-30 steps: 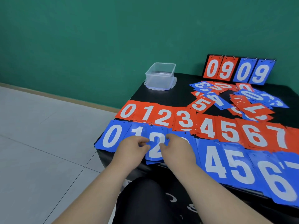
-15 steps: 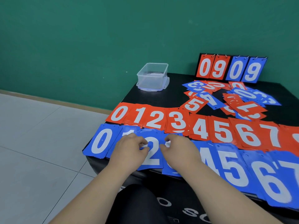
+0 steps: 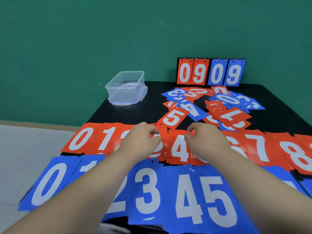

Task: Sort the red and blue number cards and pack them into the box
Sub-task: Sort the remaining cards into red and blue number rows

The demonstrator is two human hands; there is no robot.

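Reaching across the near blue row, a person's two bare hands hovered at the middle of the red row (image 3: 81,139) on a black table (image 3: 135,114). The right hand (image 3: 206,141) had a narrow grip, fingertip and thumb pinching the far edge of the red four card (image 3: 180,149), a thin glossy plastic sheet with a white numeral. The left hand (image 3: 141,141) was curled close over the neighbouring red three card (image 3: 163,142). Whether its grip held anything could not be told.

The cards looked light, stiff and slick, and they lay flat with little to catch. Each would likely lift best by a free edge, then be held by its two long sides, clear of the small punched holes. Stacked, they might slide apart.

Counted, the red row showed eight numerals: 0, 1, 2, 3, 4, 6, 7 and 8. One place was hidden under the right hand. The blue row (image 3: 146,188) showed six, 0 to 5, with more hidden by the right arm. A mixed heap of loose red and blue cards (image 3: 224,114) lay far right, too overlapped to count. Behind it stood one black flip scoreboard (image 3: 211,71) showing four cards, two red and two blue. One clear rectangular plastic box (image 3: 118,92) sat far left on its lid, with no cards in it.
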